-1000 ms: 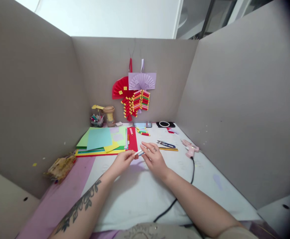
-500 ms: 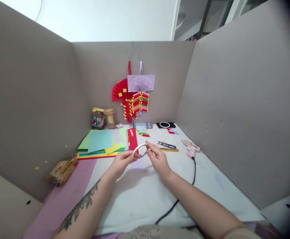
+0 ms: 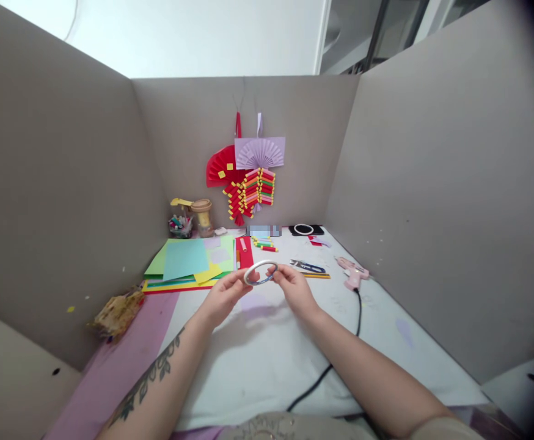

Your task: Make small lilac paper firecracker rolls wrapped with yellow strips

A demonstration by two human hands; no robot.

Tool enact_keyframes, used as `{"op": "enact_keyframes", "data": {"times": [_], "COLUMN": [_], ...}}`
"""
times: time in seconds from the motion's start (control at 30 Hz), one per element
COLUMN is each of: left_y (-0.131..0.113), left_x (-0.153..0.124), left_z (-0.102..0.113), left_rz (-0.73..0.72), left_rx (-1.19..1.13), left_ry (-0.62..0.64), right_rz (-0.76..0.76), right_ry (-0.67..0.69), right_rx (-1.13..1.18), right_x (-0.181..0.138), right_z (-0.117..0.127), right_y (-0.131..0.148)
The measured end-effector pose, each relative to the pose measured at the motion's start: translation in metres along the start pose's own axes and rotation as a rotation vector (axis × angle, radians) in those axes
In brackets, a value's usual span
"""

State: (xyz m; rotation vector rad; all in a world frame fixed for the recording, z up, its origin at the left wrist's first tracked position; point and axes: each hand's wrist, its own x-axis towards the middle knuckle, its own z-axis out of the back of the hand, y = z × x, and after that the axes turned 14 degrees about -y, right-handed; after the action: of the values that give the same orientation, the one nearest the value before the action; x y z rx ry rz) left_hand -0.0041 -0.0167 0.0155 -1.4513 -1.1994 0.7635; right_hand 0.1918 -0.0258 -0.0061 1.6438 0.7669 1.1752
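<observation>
A roll of white tape [image 3: 248, 276] is held up over the middle of the table, its ring tilted so that I look through the hole. My left hand [image 3: 226, 293] is closed on the ring's left side. On its right side, my right hand [image 3: 293, 289] pinches the rim between thumb and fingers. Below the hands a pale purple patch [image 3: 255, 305] shows on the white table cover [image 3: 248, 366]. Just beyond the roll lie a strip of red paper [image 3: 245, 247] and several small coloured paper rolls [image 3: 266, 245].
Coloured paper sheets [image 3: 185, 260] are stacked at left. Blue-handled snips [image 3: 308, 267], pencils [image 3: 317, 275] and a pink glue gun [image 3: 352, 272] with a black cord [image 3: 313, 386] lie at right. Paper fan ornaments [image 3: 260, 153] hang on the back panel. A phone [image 3: 317, 231] lies at the back.
The tape roll has tipped flatter between my hands. My right hand has shifted slightly to the right and down along its rim, fingers drawn closer together.
</observation>
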Motion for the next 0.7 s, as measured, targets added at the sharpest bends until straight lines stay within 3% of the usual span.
{"op": "enact_keyframes", "data": {"times": [0.13, 0.2, 0.3, 0.47, 0.7], "left_y": [-0.008, -0.012, -0.014, -0.015, -0.013], "left_x": [0.000, -0.001, -0.002, -0.002, -0.001], "left_z": [0.004, 0.004, 0.000, -0.003, -0.003], "left_rz": [-0.063, -0.082, -0.118, -0.170, -0.196], "left_rx": [0.260, 0.460, 0.603, 0.668, 0.708], "left_ry": [-0.048, -0.015, 0.046, 0.023, 0.040], "right_rz": [0.538, 0.687, 0.777, 0.858, 0.890], "right_ry": [-0.001, 0.029, 0.034, -0.045, -0.050], "right_rx": [-0.361, -0.453, -0.501, -0.481, -0.475], "right_x": [0.010, 0.010, 0.007, 0.001, -0.001], "right_z": [0.017, 0.020, 0.017, 0.013, 0.010], "right_y": [0.009, 0.010, 0.011, 0.014, 0.013]}}
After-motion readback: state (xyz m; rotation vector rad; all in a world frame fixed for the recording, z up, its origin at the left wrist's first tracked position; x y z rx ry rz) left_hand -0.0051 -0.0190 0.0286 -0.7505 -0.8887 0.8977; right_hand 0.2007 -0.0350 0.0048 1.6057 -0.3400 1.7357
